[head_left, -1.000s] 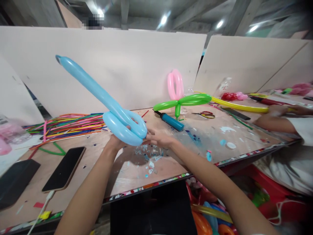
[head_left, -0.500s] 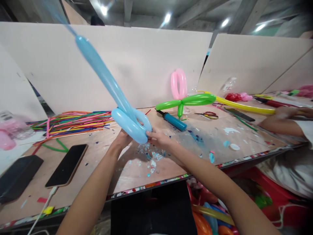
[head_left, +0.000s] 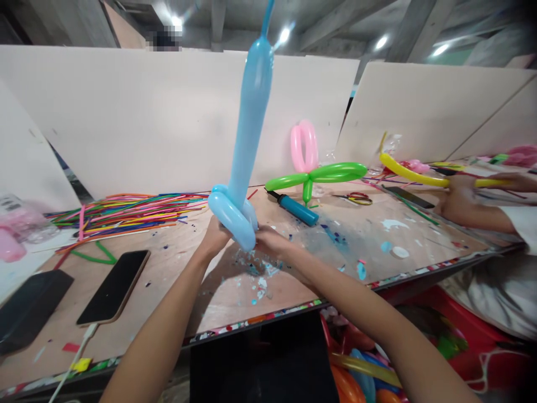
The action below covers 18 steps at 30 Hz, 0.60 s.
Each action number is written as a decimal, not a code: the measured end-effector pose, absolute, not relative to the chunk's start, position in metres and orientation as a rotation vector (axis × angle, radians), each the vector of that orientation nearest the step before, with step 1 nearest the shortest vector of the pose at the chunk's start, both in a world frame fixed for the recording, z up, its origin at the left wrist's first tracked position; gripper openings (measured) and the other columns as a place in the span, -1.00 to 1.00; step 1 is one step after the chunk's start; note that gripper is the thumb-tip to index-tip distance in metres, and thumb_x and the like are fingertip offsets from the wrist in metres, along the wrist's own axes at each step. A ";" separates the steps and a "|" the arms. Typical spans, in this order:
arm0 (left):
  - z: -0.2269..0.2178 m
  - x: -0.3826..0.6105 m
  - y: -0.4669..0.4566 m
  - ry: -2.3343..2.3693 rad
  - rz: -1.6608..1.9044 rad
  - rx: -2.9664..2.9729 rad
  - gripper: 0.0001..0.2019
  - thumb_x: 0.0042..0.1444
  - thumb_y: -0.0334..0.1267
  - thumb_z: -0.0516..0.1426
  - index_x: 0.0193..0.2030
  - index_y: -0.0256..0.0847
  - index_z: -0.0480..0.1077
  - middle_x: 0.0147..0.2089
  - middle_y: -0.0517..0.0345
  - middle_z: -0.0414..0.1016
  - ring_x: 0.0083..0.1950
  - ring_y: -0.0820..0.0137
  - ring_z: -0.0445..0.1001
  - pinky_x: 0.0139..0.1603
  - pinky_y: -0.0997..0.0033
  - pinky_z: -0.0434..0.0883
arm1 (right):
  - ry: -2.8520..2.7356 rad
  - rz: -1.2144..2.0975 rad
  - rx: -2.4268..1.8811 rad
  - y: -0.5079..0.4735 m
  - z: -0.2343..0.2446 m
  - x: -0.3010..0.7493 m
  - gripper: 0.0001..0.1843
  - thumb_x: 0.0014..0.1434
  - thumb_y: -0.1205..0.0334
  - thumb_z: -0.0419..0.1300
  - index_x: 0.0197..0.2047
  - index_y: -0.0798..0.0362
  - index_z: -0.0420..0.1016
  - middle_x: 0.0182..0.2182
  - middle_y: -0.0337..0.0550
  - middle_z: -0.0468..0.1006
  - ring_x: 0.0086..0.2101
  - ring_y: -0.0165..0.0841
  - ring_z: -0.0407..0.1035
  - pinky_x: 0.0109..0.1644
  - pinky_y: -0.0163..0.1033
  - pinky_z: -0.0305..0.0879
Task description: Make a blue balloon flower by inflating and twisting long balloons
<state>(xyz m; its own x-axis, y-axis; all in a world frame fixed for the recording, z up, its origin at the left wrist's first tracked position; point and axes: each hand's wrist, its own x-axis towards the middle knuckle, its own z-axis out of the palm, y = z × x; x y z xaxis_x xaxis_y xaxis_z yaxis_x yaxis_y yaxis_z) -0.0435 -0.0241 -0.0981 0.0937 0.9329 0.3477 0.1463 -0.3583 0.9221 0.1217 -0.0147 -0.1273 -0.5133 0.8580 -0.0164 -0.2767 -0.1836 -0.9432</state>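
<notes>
A light blue long balloon (head_left: 250,117) rises from both my hands, bent into a loop at its lower end, with an uninflated tail at the top. My left hand (head_left: 218,234) grips the loop from behind on its left, fingers mostly hidden by the balloon. On the loop's right side, my right hand (head_left: 269,240) is closed on its lower end. Behind and to the right stands a balloon flower (head_left: 308,168) with pink loops and green leaves. A blue hand pump (head_left: 298,210) lies in front of it.
Uninflated balloons (head_left: 126,215) lie bundled at left, near a phone (head_left: 114,286) on a cable and a dark case (head_left: 33,308). Scissors (head_left: 356,198) rest right of the pump. A co-worker's hand (head_left: 459,193) holds a yellow balloon (head_left: 413,175). A red bin (head_left: 436,313) sits below the table.
The blue balloon has swung from leaning left to nearly upright, and its loop has turned. My hands stay close together around it. The co-worker's yellow balloon has shifted right, its tip now raised.
</notes>
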 end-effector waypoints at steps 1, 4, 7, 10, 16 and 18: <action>-0.094 -0.044 -0.026 1.130 1.331 1.691 -0.77 -0.17 -0.28 0.21 -0.31 -0.30 0.44 -0.36 0.11 0.50 -0.27 0.26 0.45 -0.26 0.32 0.42 | -1.290 1.742 -0.724 -0.012 -0.125 0.126 -0.46 -0.18 0.24 0.37 -0.07 0.02 0.36 -0.37 -0.23 0.50 -0.43 -0.40 0.38 -0.35 -0.29 0.36; -0.083 -0.045 -0.033 1.347 1.320 1.952 -0.70 -0.17 -0.29 0.19 -0.22 -0.30 0.44 -0.35 0.12 0.50 -0.32 0.27 0.43 -0.29 0.33 0.39 | -1.360 1.397 -0.644 -0.005 -0.112 0.144 -0.36 -0.14 0.23 0.41 0.02 -0.07 0.29 -0.25 -0.26 0.49 -0.30 -0.38 0.40 -0.24 -0.28 0.36; -0.081 -0.048 -0.036 1.476 1.161 2.246 -0.62 -0.14 -0.31 0.16 -0.09 -0.26 0.43 -0.28 0.08 0.51 -0.28 0.22 0.45 -0.25 0.29 0.38 | -1.364 1.250 -0.596 -0.002 -0.099 0.160 -0.59 -0.01 0.03 0.36 -0.14 -0.01 0.37 -0.36 -0.27 0.45 -0.39 -0.41 0.36 -0.38 -0.32 0.26; -0.084 -0.049 -0.035 1.502 1.010 2.407 -0.54 -0.10 -0.27 0.16 0.02 -0.21 0.41 -0.12 -0.03 0.53 -0.13 0.10 0.48 -0.11 0.20 0.39 | -1.265 1.320 -0.672 -0.004 -0.094 0.164 -0.63 0.02 -0.07 0.33 -0.37 0.06 0.37 -0.54 -0.28 0.38 -0.55 -0.44 0.25 -0.51 -0.31 0.14; -0.093 -0.039 -0.035 1.476 0.985 2.517 -0.46 -0.11 -0.34 0.17 0.10 -0.29 0.33 0.04 -0.18 0.47 0.07 0.00 0.42 0.09 0.06 0.34 | -1.186 1.443 -0.635 -0.013 -0.098 0.150 -0.68 -0.04 0.05 0.38 -0.34 0.08 0.45 -0.43 -0.18 0.52 -0.41 -0.31 0.39 -0.32 -0.19 0.36; -0.093 -0.034 -0.037 1.448 0.980 2.487 -0.47 -0.12 -0.35 0.17 0.08 -0.27 0.34 0.01 -0.15 0.49 0.02 0.02 0.45 0.05 0.09 0.36 | -1.164 1.453 -0.638 -0.016 -0.099 0.145 -0.69 -0.07 0.06 0.40 -0.36 0.06 0.44 -0.44 -0.21 0.51 -0.41 -0.32 0.39 -0.30 -0.19 0.37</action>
